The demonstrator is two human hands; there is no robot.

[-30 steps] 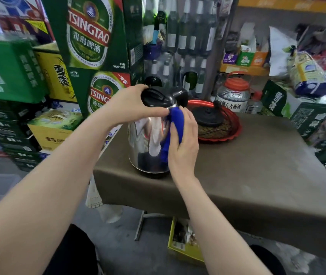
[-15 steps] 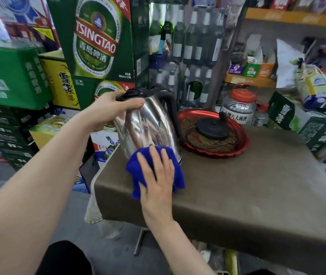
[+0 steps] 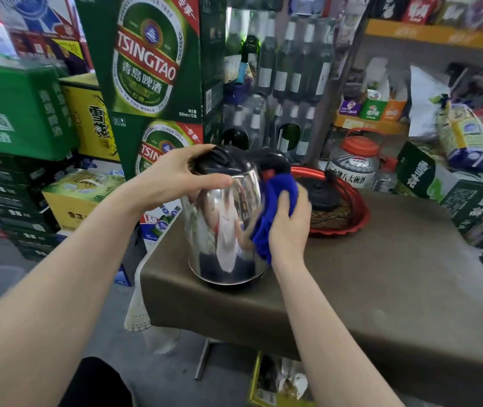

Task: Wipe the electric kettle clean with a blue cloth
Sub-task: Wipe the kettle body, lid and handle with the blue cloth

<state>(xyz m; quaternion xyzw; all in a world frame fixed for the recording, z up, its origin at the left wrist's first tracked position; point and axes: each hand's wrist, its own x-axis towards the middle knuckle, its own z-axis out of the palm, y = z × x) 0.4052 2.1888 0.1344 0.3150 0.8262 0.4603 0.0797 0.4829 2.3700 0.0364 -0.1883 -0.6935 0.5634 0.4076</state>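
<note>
A shiny steel electric kettle (image 3: 222,230) with a black lid and handle stands upright near the left front corner of the brown table (image 3: 381,283). My left hand (image 3: 172,179) grips its top, fingers over the lid and thumb across the upper steel wall. My right hand (image 3: 288,224) holds a bunched blue cloth (image 3: 275,201) against the kettle's right side, just below the handle. The cloth covers part of the handle and hangs down along the wall.
A red tray (image 3: 354,218) with the black kettle base (image 3: 321,192) sits right behind the kettle. A clear jar with a red lid (image 3: 354,163) stands behind the tray. Beer cartons (image 3: 152,69) and bottle shelves crowd the left and back. Green boxes (image 3: 440,183) line the table's right.
The kettle, tilted toward me half a second ago, now stands upright. My right hand moved the cloth from the kettle's lower front up to its right side by the handle.
</note>
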